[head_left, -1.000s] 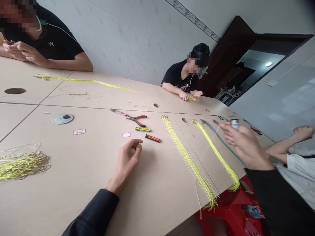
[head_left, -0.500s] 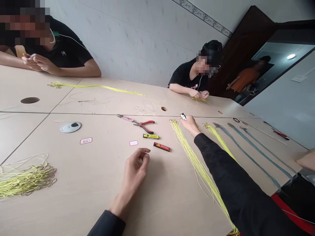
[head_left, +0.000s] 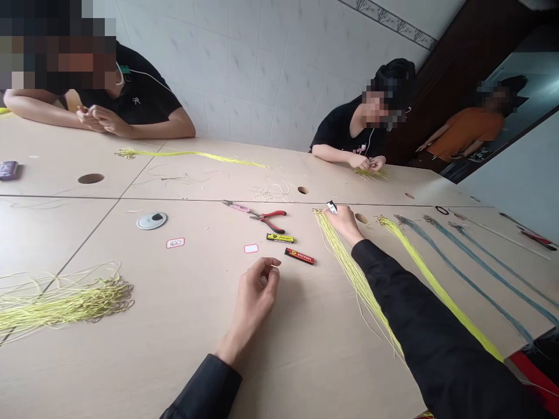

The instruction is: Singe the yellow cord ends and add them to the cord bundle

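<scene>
My right hand (head_left: 343, 222) is closed around a white lighter (head_left: 332, 207) with a black top, at the far end of a bundle of yellow cords (head_left: 345, 256). Whether its fingers also touch the cord ends, I cannot tell. My left hand (head_left: 258, 286) rests on the table with loosely curled fingers, thumb and index apart, holding nothing. Just beyond it lie a red lighter (head_left: 299, 256) and a yellow lighter (head_left: 280, 238). Red-handled pliers (head_left: 271, 220) and pink-handled tweezers (head_left: 237, 206) lie farther back. A small red-edged label (head_left: 251, 248) is near my left fingertips.
Looped yellow cords (head_left: 87, 302) lie at the left. A second yellow bundle (head_left: 430, 273) and several blue-grey bundles (head_left: 471, 273) stretch along the right. A round white disc (head_left: 151, 220) sits beyond another label (head_left: 175, 242). Two people work across the table; a third stands by the doorway.
The view has turned left, so the table's contents appear farther right. A purple packet has come into view at the far left. Both my hands keep nearly the same pose.
</scene>
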Demonstrator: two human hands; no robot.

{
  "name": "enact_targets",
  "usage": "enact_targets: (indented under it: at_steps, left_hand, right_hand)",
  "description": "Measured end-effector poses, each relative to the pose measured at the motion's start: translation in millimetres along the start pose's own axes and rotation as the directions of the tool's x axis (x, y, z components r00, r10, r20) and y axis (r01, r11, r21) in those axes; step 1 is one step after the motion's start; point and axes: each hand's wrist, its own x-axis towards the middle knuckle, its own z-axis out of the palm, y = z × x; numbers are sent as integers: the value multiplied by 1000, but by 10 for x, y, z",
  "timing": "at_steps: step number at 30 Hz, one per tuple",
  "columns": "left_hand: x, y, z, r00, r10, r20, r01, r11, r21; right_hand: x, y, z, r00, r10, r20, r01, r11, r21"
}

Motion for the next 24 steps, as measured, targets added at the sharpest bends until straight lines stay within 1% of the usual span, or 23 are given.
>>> enact_targets:
  at_steps: [2, 5, 8, 16, 24]
  left_hand:
    - [3, 3, -4, 1000, 4, 3, -4, 1000, 8]
    - [0, 23, -13, 1000, 0, 8, 0, 1000, 6]
    - [-11, 53, -19, 1000, -3, 9, 3, 1000, 6]
    - [-14, 77, -9, 1000, 9, 8, -9, 1000, -7]
    - [-15, 84, -5, 1000, 13, 9, -12, 999, -40]
  right_hand:
    - [66, 26, -8, 999, 36, -7, -36, 999, -7]
    - [133, 52, -5, 998, 58, 10, -57, 998, -14]
    - [141, 62, 21, 998, 54, 19, -54, 998, -22]
    - [186, 69, 117, 997, 72, -2, -72, 994, -83]
    - [247, 9, 162, 998, 56, -7, -57, 988, -146]
